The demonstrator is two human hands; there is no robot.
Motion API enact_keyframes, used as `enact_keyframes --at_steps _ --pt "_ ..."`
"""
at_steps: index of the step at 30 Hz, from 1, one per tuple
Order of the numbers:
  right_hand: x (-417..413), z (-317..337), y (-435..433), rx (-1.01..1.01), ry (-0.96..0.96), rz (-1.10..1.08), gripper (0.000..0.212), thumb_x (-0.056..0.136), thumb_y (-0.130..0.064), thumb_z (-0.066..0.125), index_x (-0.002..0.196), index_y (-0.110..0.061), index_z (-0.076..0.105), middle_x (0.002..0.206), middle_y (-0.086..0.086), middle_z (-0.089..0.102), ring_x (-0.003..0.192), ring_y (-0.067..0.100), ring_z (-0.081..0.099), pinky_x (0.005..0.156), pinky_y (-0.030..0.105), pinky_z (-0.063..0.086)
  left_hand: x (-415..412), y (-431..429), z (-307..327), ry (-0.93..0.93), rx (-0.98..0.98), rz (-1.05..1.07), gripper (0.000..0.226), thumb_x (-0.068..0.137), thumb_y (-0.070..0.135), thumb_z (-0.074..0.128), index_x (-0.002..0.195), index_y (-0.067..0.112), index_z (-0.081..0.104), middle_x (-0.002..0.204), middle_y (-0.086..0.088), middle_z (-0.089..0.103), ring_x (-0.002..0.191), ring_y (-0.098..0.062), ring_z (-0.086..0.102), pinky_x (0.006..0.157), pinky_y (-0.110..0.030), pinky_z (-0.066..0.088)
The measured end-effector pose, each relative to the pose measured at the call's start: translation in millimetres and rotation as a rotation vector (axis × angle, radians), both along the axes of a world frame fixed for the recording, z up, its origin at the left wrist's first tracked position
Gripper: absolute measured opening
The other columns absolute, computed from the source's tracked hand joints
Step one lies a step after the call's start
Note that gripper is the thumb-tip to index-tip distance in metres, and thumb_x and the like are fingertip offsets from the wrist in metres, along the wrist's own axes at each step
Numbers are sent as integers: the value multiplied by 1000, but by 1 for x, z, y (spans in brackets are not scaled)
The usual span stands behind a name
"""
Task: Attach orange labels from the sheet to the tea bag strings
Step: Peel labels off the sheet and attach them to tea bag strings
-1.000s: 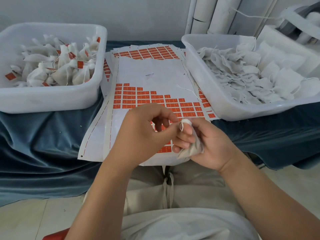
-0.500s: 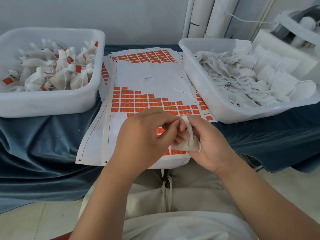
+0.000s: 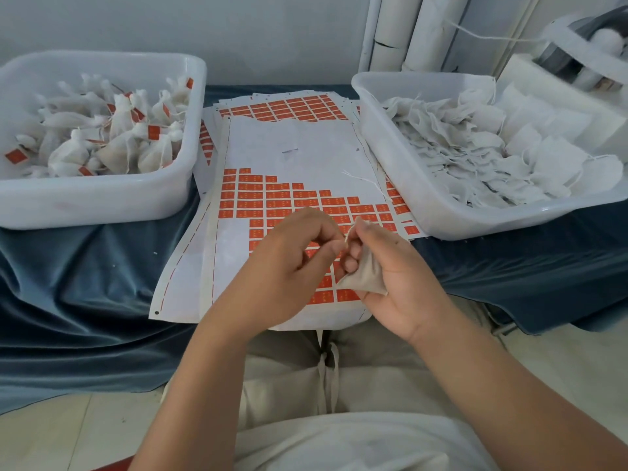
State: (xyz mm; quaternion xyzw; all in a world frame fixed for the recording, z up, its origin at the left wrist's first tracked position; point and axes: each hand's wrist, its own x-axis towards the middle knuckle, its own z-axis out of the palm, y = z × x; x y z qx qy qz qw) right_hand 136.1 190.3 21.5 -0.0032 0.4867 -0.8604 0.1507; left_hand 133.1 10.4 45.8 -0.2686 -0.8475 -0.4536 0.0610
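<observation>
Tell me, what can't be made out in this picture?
Head view:
Print on the white sheet's orange labels: too small.
String of the white cloth tea bag: hidden among the right hand fingers.
Whatever the left hand pinches: covered by its curled fingers.

Plain pale wall (image 3: 170, 25) at the back, white tubes (image 3: 424, 32) standing in the right corner, rumpled blue cloth (image 3: 85, 300) up front, light tiled floor (image 3: 51, 436). Soft, even light.

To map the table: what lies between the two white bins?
In the head view, a stack of label sheets with orange labels lies between them, on the blue cloth.
</observation>
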Motion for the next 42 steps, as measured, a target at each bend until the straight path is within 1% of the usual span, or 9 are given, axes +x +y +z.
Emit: enact_keyframes --at_steps 6,10,12,17,22,31,35,38,42 --pt "-2 4 9 -163 -41 98 13 93 -28 79 88 -16 76 72 -1 66 65 9 65 70 28 60 -5 4 -11 -8 160 70 14 106 16 58 95 17 67 95 9 66 92 -15 63 74 -18 49" --pt "-1 4 4 -181 -95 50 18 96 -29 73 91 -14 81 74 0 66 66 9 67 69 27 60 -4 15 -19 -193 418 -8 17 108 18 52 102 13 66 123 9 69 116 -16 66 93 -34 56" --pt "0 6 2 -242 -159 47 26 95 -37 71 88 -13 81 70 0 63 61 9 65 65 26 60 -3 21 -24 -213 479 -24 18 109 17 49 104 11 65 125 8 70 121 -18 66 100 -39 56" --pt "0 13 5 -240 -246 70 28 93 -27 61 92 -10 83 63 3 60 52 12 60 57 28 58 -5 24 -26 -190 476 34 19 111 17 48 107 15 66 112 9 73 111 -18 69 94 -30 57" --pt "1 9 -4 -219 -324 35 18 90 -23 69 86 -13 84 67 0 65 55 8 64 58 25 59 -2 32 -28 -5 296 161 12 108 16 52 105 15 64 98 9 67 93 -12 65 75 -15 50" --pt "5 4 -4 -281 -319 94 19 91 -24 70 86 -11 83 71 -1 70 57 6 68 58 23 60 3 37 -23 35 376 219 12 107 14 54 106 9 66 92 2 67 87 -15 65 76 -26 54" --pt "4 4 -4 -267 -217 107 23 95 -30 70 104 -11 80 76 1 70 61 7 66 63 25 60 5 38 -22 -17 434 295 9 107 19 57 102 19 65 89 6 68 84 -14 66 72 -22 53" --pt "2 6 -4 -4 7 37 33 95 -27 72 124 -12 66 79 2 68 64 9 63 64 27 58 4 38 -22 -12 425 323 11 107 19 58 99 22 65 83 10 67 78 -13 66 67 -23 52" --pt "4 6 -8 178 150 -189 17 97 -28 67 109 -19 75 79 4 66 71 14 65 65 31 58 6 42 -21 -60 542 284 17 107 19 57 94 27 64 80 12 68 73 -5 65 63 -15 50"
